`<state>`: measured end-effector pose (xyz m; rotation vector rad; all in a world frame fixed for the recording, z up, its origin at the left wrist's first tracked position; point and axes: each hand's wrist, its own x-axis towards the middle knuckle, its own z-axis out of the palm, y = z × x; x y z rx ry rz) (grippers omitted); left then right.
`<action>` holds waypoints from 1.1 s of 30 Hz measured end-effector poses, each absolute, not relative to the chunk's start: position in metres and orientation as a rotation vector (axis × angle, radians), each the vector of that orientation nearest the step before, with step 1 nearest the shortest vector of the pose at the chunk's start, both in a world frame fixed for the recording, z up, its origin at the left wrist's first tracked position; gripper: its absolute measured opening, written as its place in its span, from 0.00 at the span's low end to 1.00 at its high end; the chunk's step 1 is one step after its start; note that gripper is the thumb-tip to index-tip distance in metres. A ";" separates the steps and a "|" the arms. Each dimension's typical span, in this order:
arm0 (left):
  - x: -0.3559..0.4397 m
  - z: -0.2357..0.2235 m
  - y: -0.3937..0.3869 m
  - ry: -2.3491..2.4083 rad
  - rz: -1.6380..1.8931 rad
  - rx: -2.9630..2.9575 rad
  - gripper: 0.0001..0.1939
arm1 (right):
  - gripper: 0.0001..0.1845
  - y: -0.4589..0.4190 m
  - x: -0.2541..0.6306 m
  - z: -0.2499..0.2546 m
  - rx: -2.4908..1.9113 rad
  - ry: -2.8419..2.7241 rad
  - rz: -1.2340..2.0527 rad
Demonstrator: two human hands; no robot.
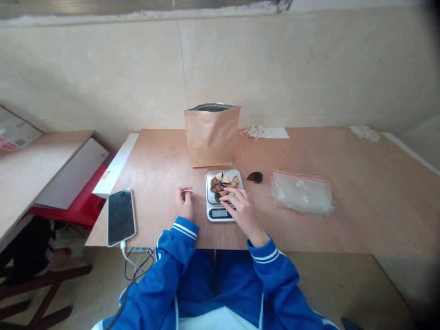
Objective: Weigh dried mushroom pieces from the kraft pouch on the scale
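A small digital scale (pixel 237 175) sits on the wooden table (pixel 360 206) with several brown dried pieces (pixel 222 182) on its pan. My right hand (pixel 240 211) lies over the scale's front, fingers reaching onto the pan and pinched around a dark piece. My left hand (pixel 185 201) rests on the table just left of the scale, fingers curled loosely with nothing visible in them. An open brown paper pouch (pixel 211 135) stands upright behind the scale. One dark dried piece (pixel 255 177) lies on the table to the scale's right.
A stack of clear zip bags (pixel 301 191) lies right of the scale. A phone (pixel 120 216) on a charging cable lies near the table's left front corner. White scraps (pixel 253 131) and paper lie at the back. A second table (pixel 30 169) stands left.
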<state>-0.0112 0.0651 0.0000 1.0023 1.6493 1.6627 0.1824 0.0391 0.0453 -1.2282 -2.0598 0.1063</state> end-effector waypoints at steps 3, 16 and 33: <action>-0.010 0.000 0.063 1.658 1.650 1.014 0.07 | 0.05 0.031 0.190 0.049 -1.254 -1.971 0.108; 0.004 0.143 0.184 1.666 2.033 1.597 0.18 | 0.11 -0.029 0.254 0.040 -1.543 -1.609 0.172; 0.006 0.181 0.120 1.689 1.618 1.731 0.05 | 0.17 0.022 0.205 0.133 -1.159 -1.889 0.120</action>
